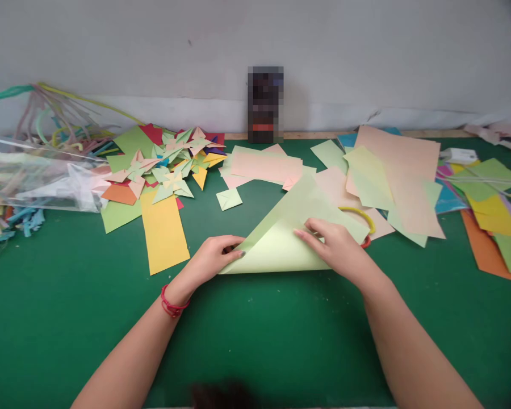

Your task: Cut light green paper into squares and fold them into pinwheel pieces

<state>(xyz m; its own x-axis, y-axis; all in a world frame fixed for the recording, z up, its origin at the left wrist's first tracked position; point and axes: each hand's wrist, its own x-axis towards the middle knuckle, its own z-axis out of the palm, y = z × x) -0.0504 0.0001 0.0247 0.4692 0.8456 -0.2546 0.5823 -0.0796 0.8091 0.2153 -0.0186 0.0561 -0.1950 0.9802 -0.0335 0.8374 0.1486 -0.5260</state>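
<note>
A large pale green sheet of paper (276, 247) lies in front of me, bent over diagonally with a rounded, uncreased front edge. My left hand (217, 255) has the paper's left corner between thumb and fingers. On the upper layer, my right hand (332, 244) pinches the sheet near its middle, thumb and fingers close together. Beyond the paper's right side shows a yellow loop handle (361, 215), with a bit of red below it; the rest is hidden. A small folded green square (229, 199) rests behind the sheet.
Folded paper stars (172, 182) pile up at the back left, beside a yellow sheet (164, 233) and a clear plastic bag (46, 176). Pink and green sheets (402, 176) spread at the right. A pixelated dark upright object (265, 105) stands against the wall.
</note>
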